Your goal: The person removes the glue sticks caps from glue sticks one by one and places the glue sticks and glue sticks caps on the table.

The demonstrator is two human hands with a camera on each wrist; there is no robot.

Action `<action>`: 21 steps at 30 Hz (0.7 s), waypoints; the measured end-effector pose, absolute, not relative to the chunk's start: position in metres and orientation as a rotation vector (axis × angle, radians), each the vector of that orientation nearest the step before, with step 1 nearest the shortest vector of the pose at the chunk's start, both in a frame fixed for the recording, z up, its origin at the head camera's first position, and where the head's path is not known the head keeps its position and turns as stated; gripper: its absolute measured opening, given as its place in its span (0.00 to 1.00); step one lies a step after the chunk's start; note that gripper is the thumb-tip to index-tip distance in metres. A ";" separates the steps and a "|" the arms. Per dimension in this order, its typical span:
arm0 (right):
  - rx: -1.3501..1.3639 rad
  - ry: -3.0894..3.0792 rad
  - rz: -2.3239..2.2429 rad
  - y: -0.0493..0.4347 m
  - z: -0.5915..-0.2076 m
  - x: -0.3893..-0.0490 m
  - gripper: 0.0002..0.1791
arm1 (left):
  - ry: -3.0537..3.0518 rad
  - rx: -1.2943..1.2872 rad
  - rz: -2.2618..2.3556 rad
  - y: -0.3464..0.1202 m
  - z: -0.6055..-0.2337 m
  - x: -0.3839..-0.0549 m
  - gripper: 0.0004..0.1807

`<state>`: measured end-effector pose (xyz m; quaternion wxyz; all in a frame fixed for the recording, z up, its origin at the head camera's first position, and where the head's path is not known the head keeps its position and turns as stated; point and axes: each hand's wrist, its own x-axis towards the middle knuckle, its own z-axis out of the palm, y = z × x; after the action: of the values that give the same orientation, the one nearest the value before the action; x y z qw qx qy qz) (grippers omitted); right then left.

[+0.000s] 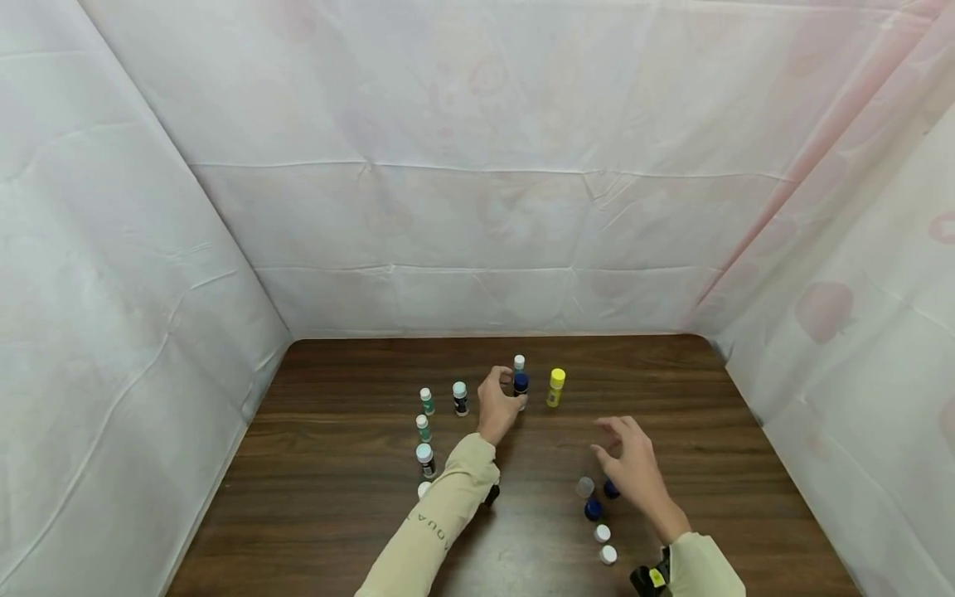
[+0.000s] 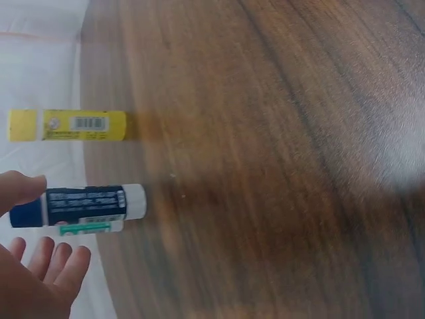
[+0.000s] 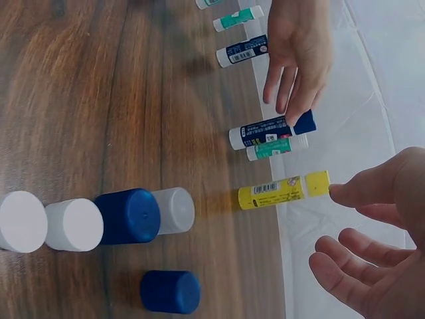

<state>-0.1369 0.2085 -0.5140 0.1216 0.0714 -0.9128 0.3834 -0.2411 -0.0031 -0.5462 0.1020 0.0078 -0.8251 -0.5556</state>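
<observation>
My left hand (image 1: pixel 498 406) is beside an upright navy glue stick (image 2: pixel 86 205) with a blue cap. Its thumb lies along the cap, and the other fingers stand apart from it, loosely extended. Right behind that stick is a slim green glue stick (image 3: pixel 272 149) with a white cap, partly hidden. A yellow glue stick (image 1: pixel 555 388) stands upright to their right. My right hand (image 1: pixel 634 468) hovers over the table with spread, slightly bent fingers and holds nothing. Below and left of it are loose caps: a translucent cap (image 3: pixel 176 210), a blue cap (image 3: pixel 133 216) and another blue cap (image 3: pixel 170 292).
Two white caps (image 1: pixel 602 533) continue the row toward the near edge. On the left stand more glue sticks: a navy one (image 1: pixel 460 400), a green one (image 1: pixel 427 402), another green one (image 1: pixel 423 428) and a navy one (image 1: pixel 426 461). White fabric (image 1: pixel 477 249) hangs around the wooden table (image 1: pixel 336 514).
</observation>
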 end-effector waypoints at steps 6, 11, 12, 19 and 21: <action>0.244 -2.625 1.115 0.202 -0.513 -0.144 0.21 | -2.401 0.033 -1.641 0.003 -0.562 -0.244 0.26; 0.279 -2.617 1.145 0.193 -0.515 -0.151 0.22 | -2.417 0.061 -1.637 0.006 -0.573 -0.244 0.25; 0.282 -2.620 1.151 0.191 -0.515 -0.152 0.22 | -2.419 0.063 -1.641 0.006 -0.574 -0.244 0.24; 0.316 -2.647 1.134 0.179 -0.511 -0.162 0.24 | -2.421 0.079 -1.641 0.005 -0.583 -0.246 0.21; 0.330 -2.649 1.133 0.175 -0.508 -0.165 0.24 | -2.423 0.079 -1.634 0.005 -0.585 -0.248 0.20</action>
<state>-0.1653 0.1754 -0.5085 0.1206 0.1129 -0.9067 0.3879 -0.2476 0.0050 -0.5853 0.1089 0.0268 -0.8237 -0.5558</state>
